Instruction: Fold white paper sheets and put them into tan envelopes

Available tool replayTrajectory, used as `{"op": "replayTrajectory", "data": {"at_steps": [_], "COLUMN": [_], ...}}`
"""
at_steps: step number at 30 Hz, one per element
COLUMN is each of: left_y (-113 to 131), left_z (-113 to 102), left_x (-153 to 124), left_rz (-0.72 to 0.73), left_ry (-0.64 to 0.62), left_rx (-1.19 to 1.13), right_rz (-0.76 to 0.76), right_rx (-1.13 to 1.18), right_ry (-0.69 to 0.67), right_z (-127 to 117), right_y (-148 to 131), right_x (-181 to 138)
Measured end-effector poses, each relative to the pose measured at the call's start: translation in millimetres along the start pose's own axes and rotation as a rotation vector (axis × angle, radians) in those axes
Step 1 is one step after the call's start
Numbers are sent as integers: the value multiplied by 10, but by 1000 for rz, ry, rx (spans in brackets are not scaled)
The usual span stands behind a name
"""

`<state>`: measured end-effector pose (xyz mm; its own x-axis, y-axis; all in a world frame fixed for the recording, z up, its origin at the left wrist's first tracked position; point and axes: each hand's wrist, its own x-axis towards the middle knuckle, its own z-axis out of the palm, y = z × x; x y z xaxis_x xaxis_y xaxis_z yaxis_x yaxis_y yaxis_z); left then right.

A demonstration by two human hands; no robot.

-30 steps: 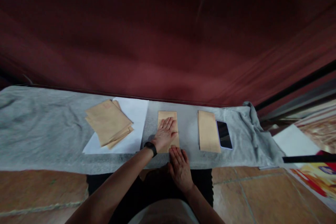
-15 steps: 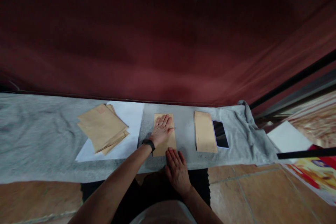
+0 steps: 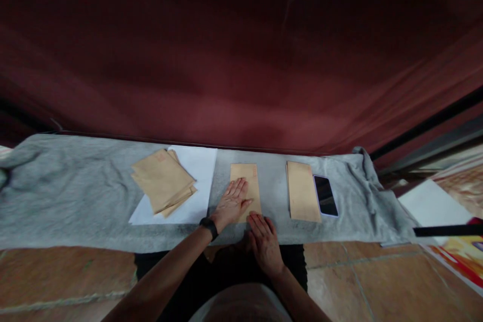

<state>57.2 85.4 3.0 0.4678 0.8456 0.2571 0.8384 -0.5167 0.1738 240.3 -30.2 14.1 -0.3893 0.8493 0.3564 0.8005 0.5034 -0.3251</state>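
A brown paper envelope (image 3: 245, 171) lies upright before me on the grey cloth, with small reddish print near its top right. Flat on its middle rests my left hand (image 3: 233, 201), fingers stretched out and a dark band on the wrist. My right hand (image 3: 264, 241) lies at the envelope's lower right corner, fingers extended and touching its near edge. To the left, a loose pile of brown envelopes (image 3: 162, 181) sits askew on white paper (image 3: 204, 166). Over on the right is a neater stack of brown envelopes (image 3: 303, 191).
A phone (image 3: 326, 196) lies beside the right stack. Grey cloth (image 3: 86, 186) covers the narrow table, which meets a dark red panel (image 3: 226, 85) behind. At far right are a black bar (image 3: 449, 231), a white sheet (image 3: 433, 204) and a colourful printed package (image 3: 464, 256).
My left hand has slid down the envelope toward me, uncovering its upper part and print. My right hand stays at the lower corner. The whole view has shifted slightly.
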Motion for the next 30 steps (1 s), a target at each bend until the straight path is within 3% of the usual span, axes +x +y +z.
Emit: {"op": "replayTrajectory", "data": {"at_steps": [7, 10, 20, 30], "left_y": [50, 80, 127, 140], "left_z": [-103, -147, -263, -371], "left_x": [-279, -361, -620, -636], "left_rz": [30, 35, 195, 214], "left_ry": [-25, -40, -79, -143], "left_rx": [-33, -40, -49, -60], "right_rz": [133, 116, 64, 70], "right_rx": [70, 65, -47, -101], "right_ry": [78, 82, -138, -48], "right_z": [59, 104, 331, 423], "right_y": [81, 118, 125, 159], "right_x": [135, 268, 900, 893]}}
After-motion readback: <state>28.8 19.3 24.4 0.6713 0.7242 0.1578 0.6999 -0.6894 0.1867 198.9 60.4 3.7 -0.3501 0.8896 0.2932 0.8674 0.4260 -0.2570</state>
